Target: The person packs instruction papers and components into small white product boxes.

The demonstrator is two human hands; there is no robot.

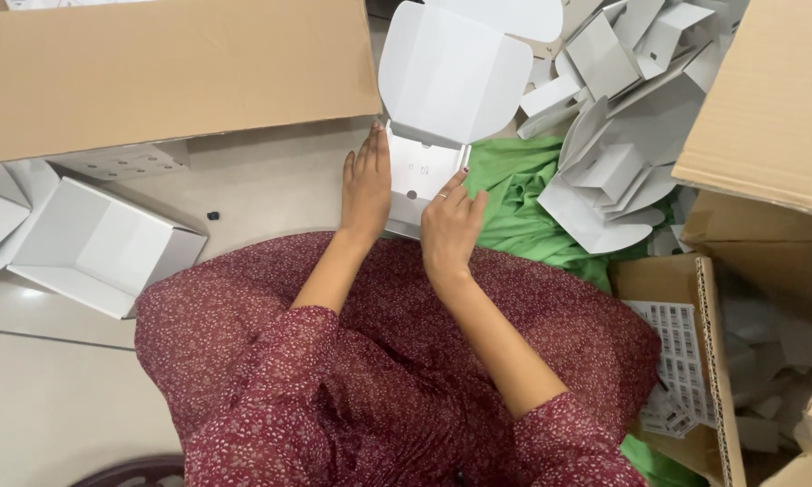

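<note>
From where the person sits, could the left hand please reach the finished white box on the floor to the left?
Probably yes: the left hand rests on the small box being folded, and bare floor lies between it and the finished white box.

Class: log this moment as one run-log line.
left hand: on box side | right hand: on box front | lid: open

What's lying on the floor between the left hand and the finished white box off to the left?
Mostly bare floor, with one small dark object between the left hand and the finished white box, seen from the head view.
</note>
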